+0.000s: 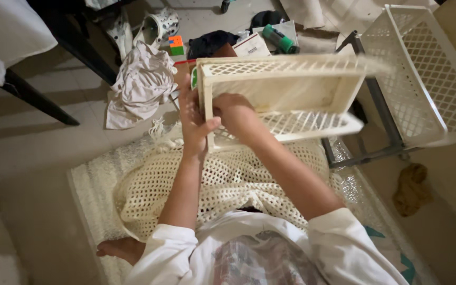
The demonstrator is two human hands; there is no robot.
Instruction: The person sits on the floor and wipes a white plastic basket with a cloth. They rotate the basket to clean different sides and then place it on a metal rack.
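Note:
A cream plastic lattice basket (291, 79) is held up on its side above my lap, its open side facing me. My left hand (192, 120) grips its left rim, thumb over the edge. My right hand (234, 112) reaches inside the basket, fingers curled against the left inner wall. A cream crocheted net cloth (228, 179) lies over my lap under both arms.
A second white lattice basket (423, 74) sits tilted on a grey metal rack (368, 100) at right. A crumpled white garment (141, 84), a colour cube (176, 45), a green bottle (279, 38), shoes and papers litter the floor beyond. A brown rag (411, 187) lies right.

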